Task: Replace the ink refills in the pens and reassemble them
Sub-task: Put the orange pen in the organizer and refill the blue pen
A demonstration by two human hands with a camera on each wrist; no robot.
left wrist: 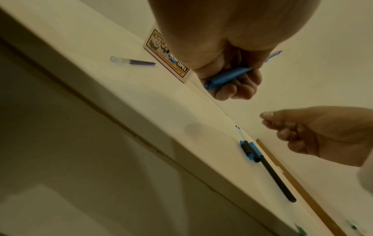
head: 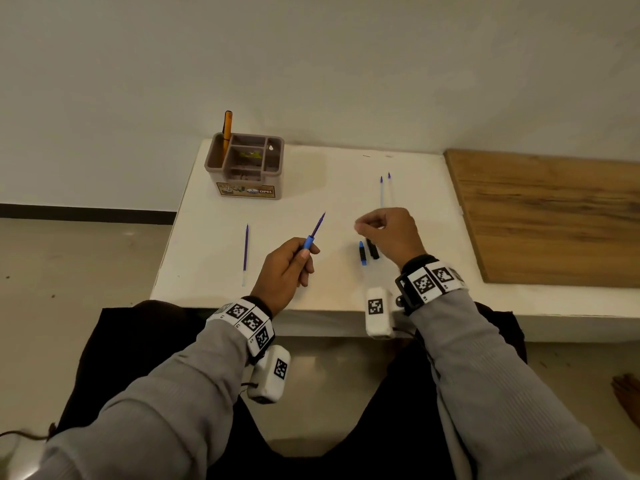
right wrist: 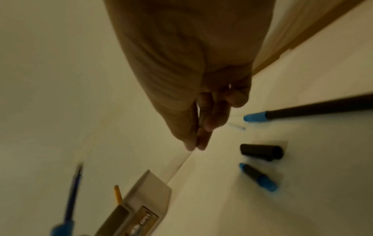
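My left hand [head: 291, 268] grips a blue pen section [head: 307, 243] with a purple refill [head: 318, 224] sticking out toward the far right; the wrist view shows my fingers curled round the blue piece [left wrist: 228, 76]. To its right, my right hand [head: 384, 233] hovers with thumb and fingers pinched together [right wrist: 193, 143]; I see nothing between them. Under the right hand lie a black cap [right wrist: 261, 151], a short black-and-blue piece [right wrist: 258, 177] and a long black barrel with a blue tip [right wrist: 322, 108].
A spare purple refill [head: 246, 254] lies at the left of the white table [head: 311, 188]. Two clear refills [head: 381, 192] lie at the far right. A brown organizer [head: 246, 164] with an orange pen [head: 227, 129] stands at the back left. A wooden board [head: 547, 216] borders the right.
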